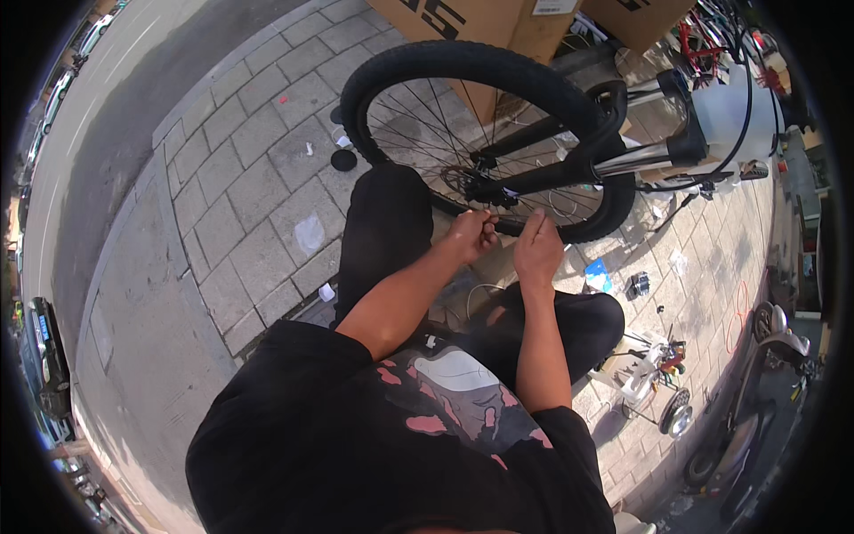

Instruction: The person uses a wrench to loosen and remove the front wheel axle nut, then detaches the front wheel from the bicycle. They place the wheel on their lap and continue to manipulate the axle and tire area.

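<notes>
In front of me a bicycle front wheel (pixel 478 58) with a black tyre, spokes and a disc rotor (pixel 455 182) is held in a black suspension fork (pixel 534 178). My left hand (pixel 473 233) is curled just below the rotor and fork end, its fingertips pinched on something too small to make out. My right hand (pixel 536 247) is just to its right, near the lower rim, fingers bunched together; what they hold, if anything, is hidden. My bent knees (pixel 387 209) lie on either side beneath my arms.
Cardboard boxes (pixel 534 22) stand behind the wheel. A blue packet (pixel 598 276), small parts and a white tray of tools (pixel 633 369) lie on the paving at right. A scooter (pixel 729 445) stands at far right. A road (pixel 71 178) with parked cars runs along the left.
</notes>
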The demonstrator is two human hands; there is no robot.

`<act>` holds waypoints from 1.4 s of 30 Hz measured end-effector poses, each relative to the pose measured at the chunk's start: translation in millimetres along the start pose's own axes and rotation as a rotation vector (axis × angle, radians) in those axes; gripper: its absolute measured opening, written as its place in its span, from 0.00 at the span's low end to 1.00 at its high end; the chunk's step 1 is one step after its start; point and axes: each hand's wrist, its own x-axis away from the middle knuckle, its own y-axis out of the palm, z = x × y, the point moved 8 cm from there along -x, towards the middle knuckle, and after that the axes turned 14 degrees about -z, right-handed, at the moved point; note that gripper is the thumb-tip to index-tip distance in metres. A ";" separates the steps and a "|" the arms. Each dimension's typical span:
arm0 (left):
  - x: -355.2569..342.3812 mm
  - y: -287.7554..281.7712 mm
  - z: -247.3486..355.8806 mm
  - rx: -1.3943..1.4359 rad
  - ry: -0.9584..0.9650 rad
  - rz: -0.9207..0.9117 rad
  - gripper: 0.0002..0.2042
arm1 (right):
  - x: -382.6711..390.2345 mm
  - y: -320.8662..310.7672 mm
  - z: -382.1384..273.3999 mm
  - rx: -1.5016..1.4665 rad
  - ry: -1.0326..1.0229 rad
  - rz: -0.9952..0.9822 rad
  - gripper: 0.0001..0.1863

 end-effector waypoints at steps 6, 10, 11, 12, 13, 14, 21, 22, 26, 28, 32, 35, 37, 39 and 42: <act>16.6 12.1 4.4 -0.280 -0.031 -0.047 0.17 | -12.0 8.0 7.7 -0.032 0.220 -0.097 0.20; 17.5 16.3 11.9 -0.374 0.066 -0.100 0.19 | -18.6 16.1 28.2 -0.111 0.162 -0.097 0.20; 17.0 13.1 13.2 -0.394 0.082 -0.088 0.20 | -16.0 17.3 32.3 -0.153 0.215 -0.108 0.20; 18.1 14.4 14.1 -0.408 0.114 -0.075 0.20 | -11.1 17.2 41.9 -0.191 0.276 -0.115 0.20; 19.4 16.2 14.7 -0.423 0.146 -0.061 0.20 | -7.9 25.5 65.4 -0.219 0.302 -0.079 0.19; 18.7 19.2 16.6 -0.440 0.178 -0.050 0.19 | -5.4 31.5 82.4 -0.254 0.339 -0.048 0.19; 12.9 8.5 29.1 -0.876 0.089 0.145 0.25 | -10.2 44.1 103.2 -0.004 0.413 -0.099 0.19; 14.2 10.1 31.3 -0.868 0.135 0.137 0.25 | -11.0 34.4 82.3 0.155 0.390 -0.178 0.19; -2.9 -5.5 22.9 -0.921 0.270 0.164 0.26 | -17.7 51.5 59.6 0.375 0.041 -0.505 0.12; -12.5 -8.1 24.3 -0.944 0.263 0.161 0.26 | -14.8 48.8 49.7 0.367 -0.042 -0.575 0.14; -5.1 5.9 25.1 -0.975 0.172 0.112 0.25 | -10.8 51.8 46.5 0.438 -0.043 -0.580 0.19; -3.7 13.5 29.7 -1.119 0.235 0.070 0.24 | -10.8 71.0 67.6 0.412 0.056 -0.542 0.18; -9.5 15.0 30.6 -1.221 0.294 0.032 0.25 | -14.2 78.5 74.5 0.396 0.105 -0.517 0.18; -14.7 9.7 32.4 -1.306 0.337 0.013 0.25 | -15.3 90.6 78.6 0.360 0.165 -0.519 0.19; -3.5 20.6 35.9 -1.518 0.196 0.117 0.25 | -14.1 107.5 94.3 0.289 0.268 -0.524 0.21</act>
